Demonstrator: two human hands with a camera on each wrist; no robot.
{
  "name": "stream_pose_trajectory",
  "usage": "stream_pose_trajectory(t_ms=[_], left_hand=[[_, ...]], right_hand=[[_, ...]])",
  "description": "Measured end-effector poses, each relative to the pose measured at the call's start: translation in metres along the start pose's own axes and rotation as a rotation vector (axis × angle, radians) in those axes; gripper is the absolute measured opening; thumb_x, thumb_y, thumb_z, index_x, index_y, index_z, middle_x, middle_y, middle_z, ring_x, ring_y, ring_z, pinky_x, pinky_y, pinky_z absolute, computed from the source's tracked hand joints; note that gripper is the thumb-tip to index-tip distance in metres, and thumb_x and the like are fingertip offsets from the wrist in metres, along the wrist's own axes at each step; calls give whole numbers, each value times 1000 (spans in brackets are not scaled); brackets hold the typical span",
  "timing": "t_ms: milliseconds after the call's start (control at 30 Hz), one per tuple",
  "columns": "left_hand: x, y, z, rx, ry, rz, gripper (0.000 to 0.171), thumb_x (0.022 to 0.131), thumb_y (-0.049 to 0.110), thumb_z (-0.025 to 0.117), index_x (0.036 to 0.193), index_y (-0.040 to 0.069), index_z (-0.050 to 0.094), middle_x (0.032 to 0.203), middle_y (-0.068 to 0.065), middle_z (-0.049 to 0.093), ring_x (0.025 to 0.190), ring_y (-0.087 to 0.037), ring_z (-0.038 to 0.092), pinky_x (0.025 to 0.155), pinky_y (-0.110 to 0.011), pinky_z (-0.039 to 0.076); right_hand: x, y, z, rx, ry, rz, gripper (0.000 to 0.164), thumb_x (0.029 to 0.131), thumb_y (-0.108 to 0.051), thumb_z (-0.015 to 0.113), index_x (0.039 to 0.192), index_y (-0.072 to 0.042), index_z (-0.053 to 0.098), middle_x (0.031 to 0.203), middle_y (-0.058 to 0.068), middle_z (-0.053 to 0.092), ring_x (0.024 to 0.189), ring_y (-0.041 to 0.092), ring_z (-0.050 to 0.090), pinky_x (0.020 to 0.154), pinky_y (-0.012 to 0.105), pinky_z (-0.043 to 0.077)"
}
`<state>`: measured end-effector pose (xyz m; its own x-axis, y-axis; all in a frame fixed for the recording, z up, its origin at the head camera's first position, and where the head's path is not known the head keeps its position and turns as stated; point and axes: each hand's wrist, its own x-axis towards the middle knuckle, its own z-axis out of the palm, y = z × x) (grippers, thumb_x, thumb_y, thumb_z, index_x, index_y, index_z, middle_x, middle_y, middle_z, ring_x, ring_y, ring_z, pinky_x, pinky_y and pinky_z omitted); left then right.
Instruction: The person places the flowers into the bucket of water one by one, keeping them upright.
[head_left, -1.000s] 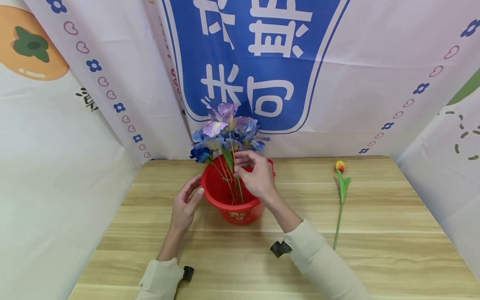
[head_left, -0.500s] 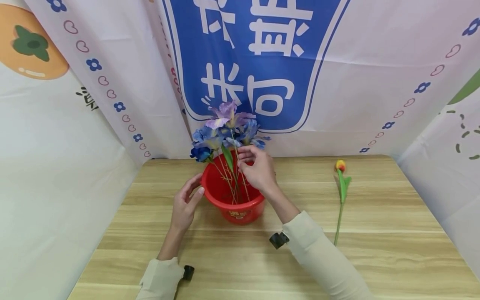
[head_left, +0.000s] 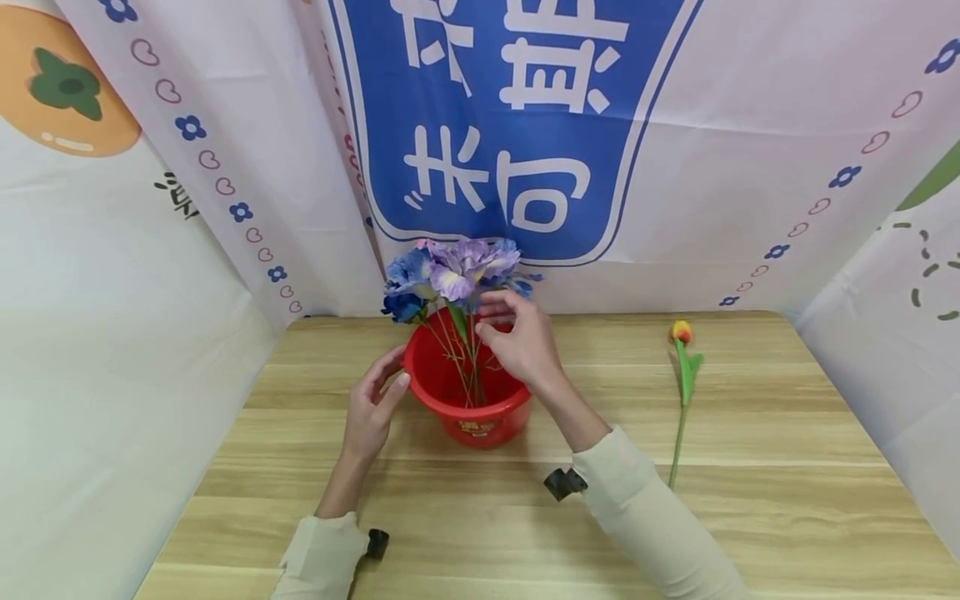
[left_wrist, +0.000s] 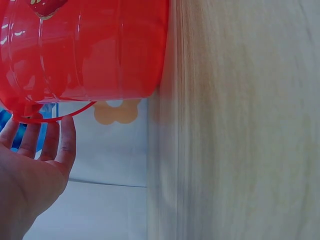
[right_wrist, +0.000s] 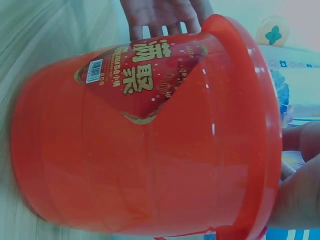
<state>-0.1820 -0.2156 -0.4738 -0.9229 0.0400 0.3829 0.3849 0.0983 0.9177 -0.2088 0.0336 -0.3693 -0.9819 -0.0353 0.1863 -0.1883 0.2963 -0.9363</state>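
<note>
A red plastic bucket [head_left: 468, 414] stands on the table, with several artificial flowers upright inside. Their purple iris [head_left: 461, 268] and blue blooms [head_left: 405, 308] rise above the rim, stems down in the bucket. My left hand [head_left: 369, 408] rests its fingertips against the bucket's left side; in the left wrist view, its fingers [left_wrist: 66, 145] extend to the thin red bail handle [left_wrist: 75, 113]. Over the right rim, my right hand [head_left: 521, 342] has thumb and fingers apart beside the stems, just below the iris. In the right wrist view the bucket wall partly hides those fingers.
A red-yellow artificial tulip [head_left: 680, 333] with a long green stem lies on the wooden table [head_left: 480, 533], to the right of the bucket. A printed cloth [head_left: 750, 167] hangs close behind the flowers.
The purple iris has dropped lower into the bucket, its bloom now level with the blue ones, while my right hand stays almost in place and lets go of its stem. My left hand keeps still.
</note>
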Motion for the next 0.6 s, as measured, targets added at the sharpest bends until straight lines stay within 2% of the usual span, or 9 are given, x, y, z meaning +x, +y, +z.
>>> stream_pose_trajectory(t_ms=[167, 300, 467, 600], left_hand=[[0, 0, 0, 8, -3, -5, 45, 107, 6, 60, 151, -3, 56, 151, -24, 60, 127, -6, 63, 101, -16, 58], [0, 0, -1, 8, -3, -5, 45, 107, 6, 61, 151, -3, 56, 151, -24, 60, 128, -6, 63, 101, -17, 58], [1, 1, 0, 2, -2, -7, 46, 107, 6, 61, 151, -4, 56, 152, -24, 59, 128, -6, 63, 101, -17, 58], [0, 1, 0, 0, -2, -11, 46, 106, 5, 61, 151, -3, 56, 152, -24, 59, 128, -6, 63, 101, -16, 58]], right_hand=[[-5, -2, -7, 97, -18, 5, 36, 97, -3, 74, 133, -4, 71, 125, 19, 75, 111, 30, 75, 87, 36, 68], [-11, -3, -17, 172, -20, 10, 38, 97, 0, 73, 136, -1, 69, 126, 21, 74, 109, 32, 75, 85, 37, 69], [-18, -3, -38, 227, 2, 36, 40, 98, -1, 74, 138, -4, 68, 127, 17, 72, 110, 31, 74, 85, 32, 68], [-23, 1, -58, 261, 28, 49, 42, 97, 2, 73, 139, -3, 67, 132, 20, 71, 116, 28, 71, 85, 26, 67]])
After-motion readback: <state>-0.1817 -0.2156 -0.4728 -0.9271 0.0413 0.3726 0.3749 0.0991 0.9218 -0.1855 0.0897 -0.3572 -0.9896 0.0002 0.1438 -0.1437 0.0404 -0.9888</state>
